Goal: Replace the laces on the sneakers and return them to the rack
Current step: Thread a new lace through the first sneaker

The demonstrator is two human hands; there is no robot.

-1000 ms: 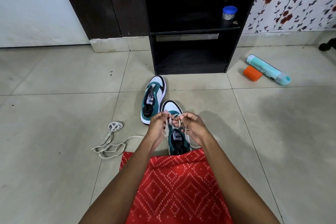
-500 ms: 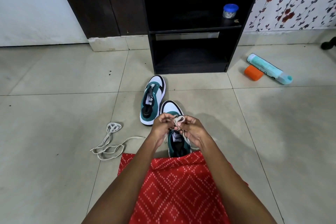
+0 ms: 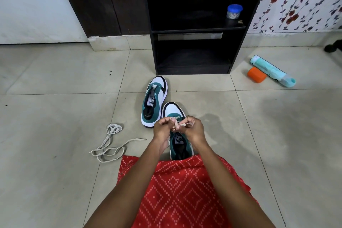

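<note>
The left hand (image 3: 163, 128) and the right hand (image 3: 194, 129), apart a second ago, now meet over the near sneaker (image 3: 173, 111) on the floor (image 3: 55, 116) before the rack (image 3: 198, 29), both pinching its lace (image 3: 178, 125), so probably the knot begins; the second sneaker (image 3: 154, 99) waits, seemingly unlaced.
</note>
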